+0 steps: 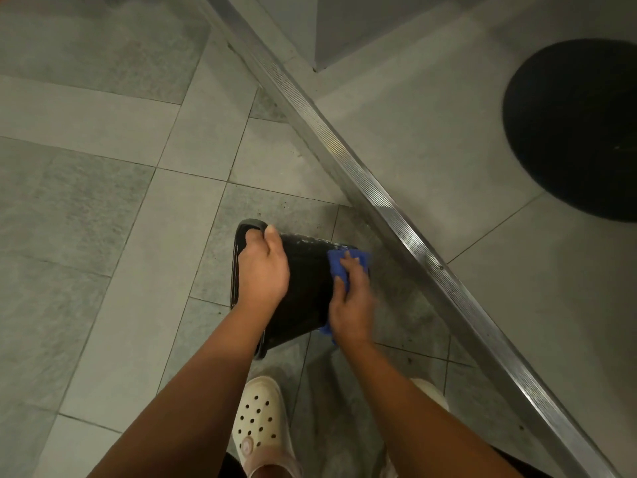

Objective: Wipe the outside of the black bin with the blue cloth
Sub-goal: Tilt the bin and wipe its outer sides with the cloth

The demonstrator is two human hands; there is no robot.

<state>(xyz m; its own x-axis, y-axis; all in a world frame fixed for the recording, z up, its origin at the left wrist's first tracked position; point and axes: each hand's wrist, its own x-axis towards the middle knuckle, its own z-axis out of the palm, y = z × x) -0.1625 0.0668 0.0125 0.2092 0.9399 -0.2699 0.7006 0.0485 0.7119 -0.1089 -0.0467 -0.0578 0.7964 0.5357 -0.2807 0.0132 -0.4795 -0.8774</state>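
- The black plastic bin (303, 291) lies tipped on its side over the grey tiled floor (103, 236), just ahead of my feet.
- Its long axis runs roughly left to right across my view: the open rim points left, the narrower base end points right, toward the ribbed metal threshold strip (379, 201).
- My left hand (263, 270) is clenched over the rim at the bin's upper left edge, fingers curled inside and thumb on the outside, holding the bin.
- My right hand (351, 305) presses the blue cloth (339, 263) flat against the bin's outer wall near the base end; the fingers are spread over the cloth, not closed around it.
- Part of the cloth shows beyond my fingertips and another bit peeks out below my wrist.
- My cream perforated clog (262, 422) stands on the tiles just below the bin.
- A round black mat (575, 129) lies well apart, beyond the strip at the upper right.
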